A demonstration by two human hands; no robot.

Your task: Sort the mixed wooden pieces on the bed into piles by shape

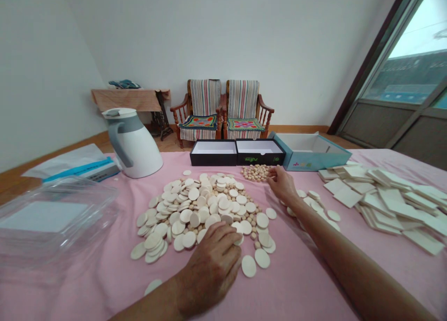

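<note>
A wide heap of round wooden discs (193, 194) lies on the pink cloth, with small wooden beads (250, 207) mixed in along its right side. At the heap's front edge is my left hand (214, 260), back up, fingers curled together over the discs. Its fingertips are partly hidden, so what it holds cannot be made out. Farther off, my right hand (282, 185) reaches to a small pile of wooden beads (254, 173). Its thumb and fingers are pinched at the pile's right edge; anything between them is too small to see. More wooden discs (314, 202) lie beside my right forearm.
Two black boxes (213, 160) (260, 158) and a light blue box (307, 162) stand open behind the beads. Square wooden tiles (394, 197) are heaped at right. To the left are a white jug (141, 146), a clear plastic container (59, 218) and a blue-grey package (87, 169).
</note>
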